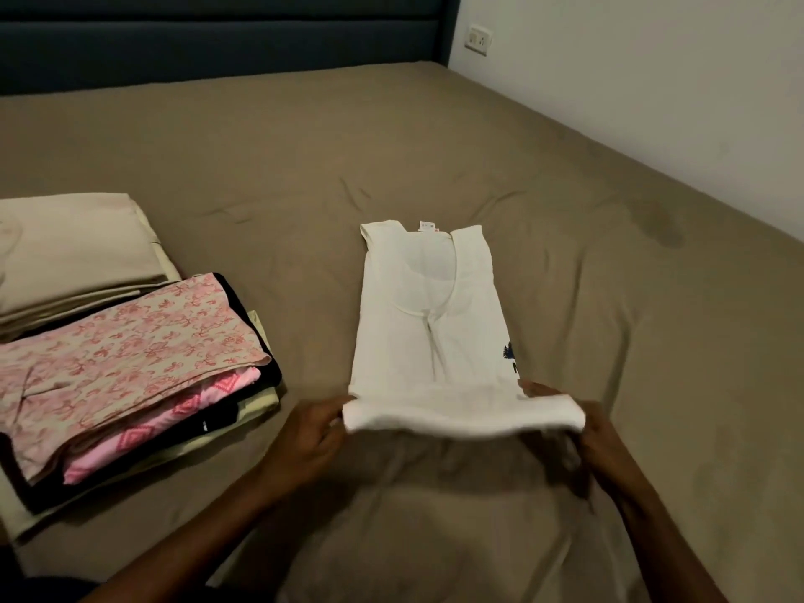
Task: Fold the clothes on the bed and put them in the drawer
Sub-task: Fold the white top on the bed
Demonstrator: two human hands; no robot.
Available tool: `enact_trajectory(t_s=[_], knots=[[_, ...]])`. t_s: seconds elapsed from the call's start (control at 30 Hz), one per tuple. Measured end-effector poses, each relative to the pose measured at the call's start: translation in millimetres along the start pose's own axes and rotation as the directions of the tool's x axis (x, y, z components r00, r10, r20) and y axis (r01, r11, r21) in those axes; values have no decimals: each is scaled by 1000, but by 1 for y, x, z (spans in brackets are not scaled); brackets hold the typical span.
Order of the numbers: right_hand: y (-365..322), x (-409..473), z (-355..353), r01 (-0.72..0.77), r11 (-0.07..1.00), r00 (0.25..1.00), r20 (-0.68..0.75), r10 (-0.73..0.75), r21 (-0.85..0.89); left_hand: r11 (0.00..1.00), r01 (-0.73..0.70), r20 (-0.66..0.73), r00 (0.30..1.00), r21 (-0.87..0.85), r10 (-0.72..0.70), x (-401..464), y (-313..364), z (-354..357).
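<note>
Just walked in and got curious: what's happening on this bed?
A person is folding laundry. The left hand and right hand each grip one end of a white top's near edge, lifted and rolled toward the neckline; the rest lies flat on the brown bed. A stack of folded clothes sits to the left. No drawer is in view.

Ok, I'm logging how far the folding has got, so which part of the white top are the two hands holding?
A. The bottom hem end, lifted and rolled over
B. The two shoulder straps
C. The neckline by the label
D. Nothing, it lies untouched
A: the left hand and right hand grip the near hem end of the white top, while its neckline lies flat on the bed.
</note>
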State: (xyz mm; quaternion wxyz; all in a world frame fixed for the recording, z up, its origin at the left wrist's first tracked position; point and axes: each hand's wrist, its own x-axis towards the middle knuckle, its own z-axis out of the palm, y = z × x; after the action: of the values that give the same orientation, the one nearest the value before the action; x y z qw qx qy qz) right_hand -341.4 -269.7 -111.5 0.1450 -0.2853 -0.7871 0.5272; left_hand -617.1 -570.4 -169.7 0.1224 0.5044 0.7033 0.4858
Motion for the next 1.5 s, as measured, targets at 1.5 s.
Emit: enact_trajectory(t_s=[1.5], knots=[[10,-60,78,-333,895,842,-333,424,298,566,654,59,678,-502,-732,-53,22,5]])
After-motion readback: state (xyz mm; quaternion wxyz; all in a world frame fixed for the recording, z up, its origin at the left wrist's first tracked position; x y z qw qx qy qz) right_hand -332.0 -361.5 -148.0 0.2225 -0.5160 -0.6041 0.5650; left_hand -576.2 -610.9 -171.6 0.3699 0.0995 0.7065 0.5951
